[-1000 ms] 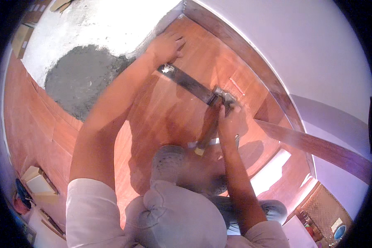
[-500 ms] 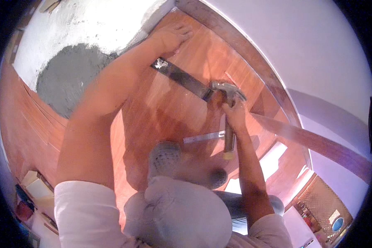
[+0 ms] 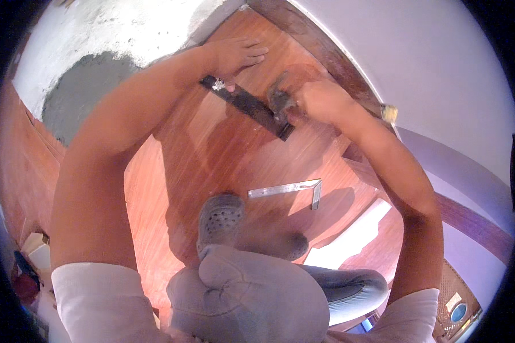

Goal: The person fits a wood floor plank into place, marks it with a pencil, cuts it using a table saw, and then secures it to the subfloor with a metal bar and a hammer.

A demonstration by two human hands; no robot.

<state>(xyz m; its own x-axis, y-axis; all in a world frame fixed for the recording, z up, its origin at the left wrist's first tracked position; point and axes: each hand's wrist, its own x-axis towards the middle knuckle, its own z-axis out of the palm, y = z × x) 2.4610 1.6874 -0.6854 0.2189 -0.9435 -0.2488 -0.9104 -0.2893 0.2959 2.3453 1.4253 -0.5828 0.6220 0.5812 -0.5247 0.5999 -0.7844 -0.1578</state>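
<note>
My left hand (image 3: 237,57) lies with fingers stretched over the reddish wood boards at the far end. Its thumb touches the upper end of a flat dark bar (image 3: 247,106), near a whitish patch. That bar runs diagonally across the boards. In my right hand (image 3: 320,100) is a claw hammer (image 3: 278,98), gripped close to its metal head. The head is at the lower right part of the bar; whether it touches is unclear. Most of the handle is hidden behind my hand and forearm, and its pale yellow butt shows past my wrist.
A metal square (image 3: 283,188) lies on the wood floor (image 3: 212,166) before my grey clog (image 3: 222,220). Wet grey mortar (image 3: 88,83) covers part of the white rough surface at the far left. A dark wood skirting board (image 3: 332,54) borders the pale wall on the right.
My right hand has swung the hammer up and left, from hanging handle-down to its head over the bar. My left hand's fingers have spread, and its thumb now shows on the bar.
</note>
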